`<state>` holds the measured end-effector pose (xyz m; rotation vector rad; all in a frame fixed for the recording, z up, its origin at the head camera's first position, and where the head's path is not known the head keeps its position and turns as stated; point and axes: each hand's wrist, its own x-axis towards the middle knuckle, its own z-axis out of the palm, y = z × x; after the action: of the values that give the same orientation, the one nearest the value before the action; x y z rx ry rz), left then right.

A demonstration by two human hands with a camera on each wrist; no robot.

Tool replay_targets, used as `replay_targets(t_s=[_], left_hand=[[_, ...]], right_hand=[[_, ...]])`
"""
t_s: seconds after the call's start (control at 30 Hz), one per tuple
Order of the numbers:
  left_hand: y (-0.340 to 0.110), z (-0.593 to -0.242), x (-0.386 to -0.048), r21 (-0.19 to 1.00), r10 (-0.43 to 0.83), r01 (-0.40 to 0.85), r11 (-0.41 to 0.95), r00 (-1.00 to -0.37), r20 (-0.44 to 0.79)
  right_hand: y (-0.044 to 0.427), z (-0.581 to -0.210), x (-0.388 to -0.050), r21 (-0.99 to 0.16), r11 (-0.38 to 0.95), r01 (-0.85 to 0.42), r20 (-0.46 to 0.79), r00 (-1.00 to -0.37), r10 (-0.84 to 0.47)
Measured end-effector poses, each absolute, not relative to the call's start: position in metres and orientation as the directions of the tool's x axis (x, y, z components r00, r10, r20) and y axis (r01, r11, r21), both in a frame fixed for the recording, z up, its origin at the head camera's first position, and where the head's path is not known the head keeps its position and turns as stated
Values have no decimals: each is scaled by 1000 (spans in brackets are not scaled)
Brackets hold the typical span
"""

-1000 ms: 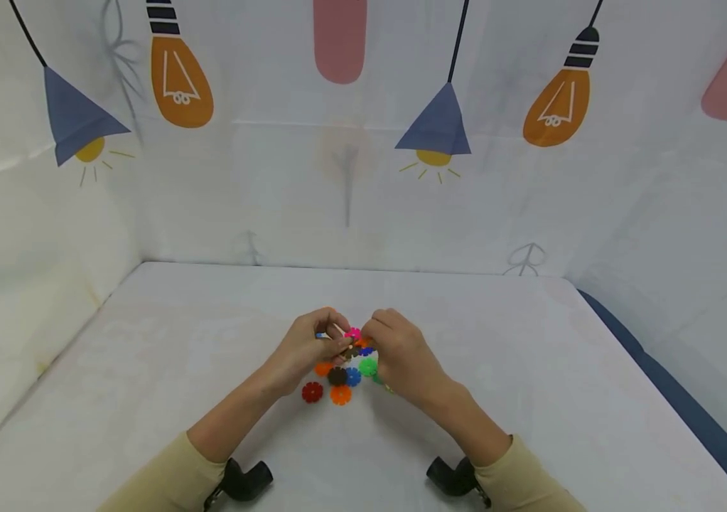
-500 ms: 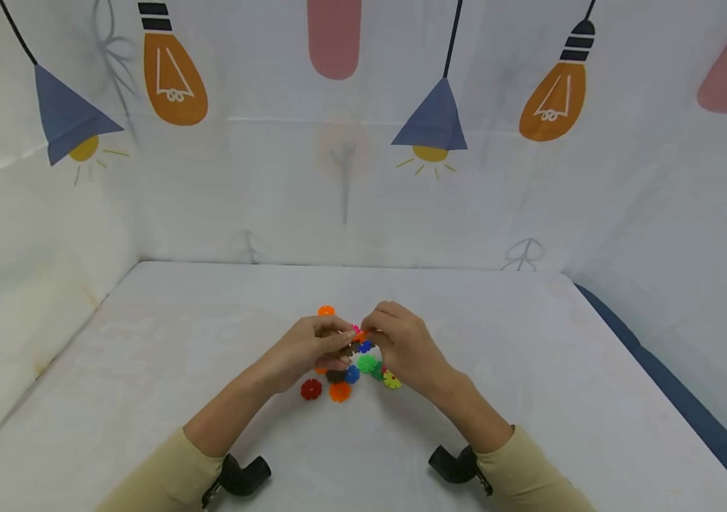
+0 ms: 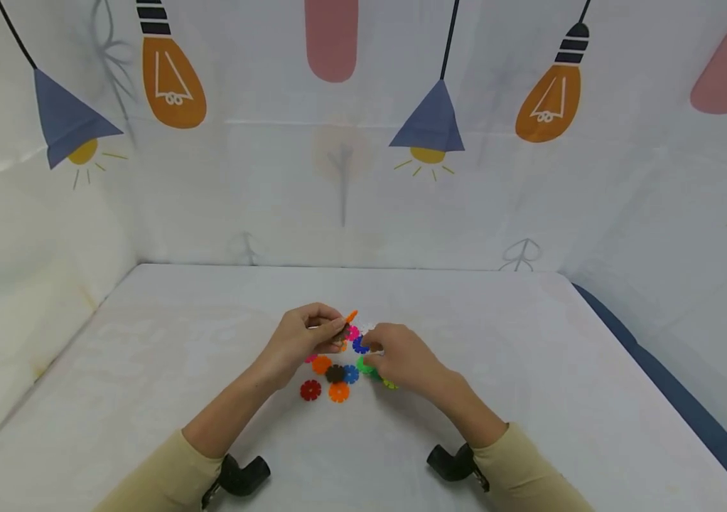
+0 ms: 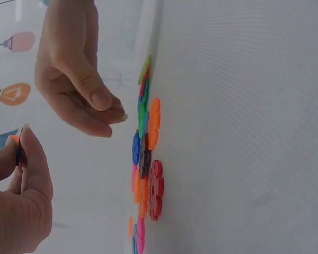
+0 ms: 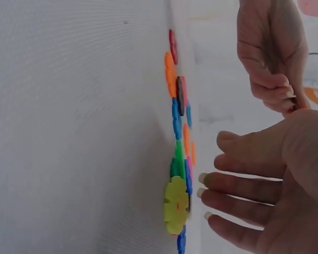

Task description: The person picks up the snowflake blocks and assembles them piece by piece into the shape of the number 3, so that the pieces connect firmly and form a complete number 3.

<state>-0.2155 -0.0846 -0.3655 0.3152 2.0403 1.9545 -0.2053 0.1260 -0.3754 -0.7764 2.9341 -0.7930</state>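
Orange disc (image 3: 352,316) juts from left grip (image 3: 299,338)

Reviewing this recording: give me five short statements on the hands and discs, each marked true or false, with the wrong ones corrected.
1. The left hand holds an orange disc above the table. True.
2. The right hand grips the red disc. False: it holds nothing, and the red disc lies on the table.
3. In the head view, the red disc lies left of the brown disc on the table. True.
4. Both sleeves are dark blue. False: they are beige.
5. The two hands touch. False: a gap separates them.
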Motion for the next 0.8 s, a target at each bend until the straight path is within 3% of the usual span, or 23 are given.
replay_targets(t_s=[0.27,0.8], left_hand=[[-84,-369,-215,998,338,-38,57,-940,-56],[-84,-366,-214,990,423,-139,-10,-898,-122]], right_hand=[[123,-387,-207,-442,750,-492,10,-839,-544],[124,-392,-207,-408,717,-565,81,-805,-588]])
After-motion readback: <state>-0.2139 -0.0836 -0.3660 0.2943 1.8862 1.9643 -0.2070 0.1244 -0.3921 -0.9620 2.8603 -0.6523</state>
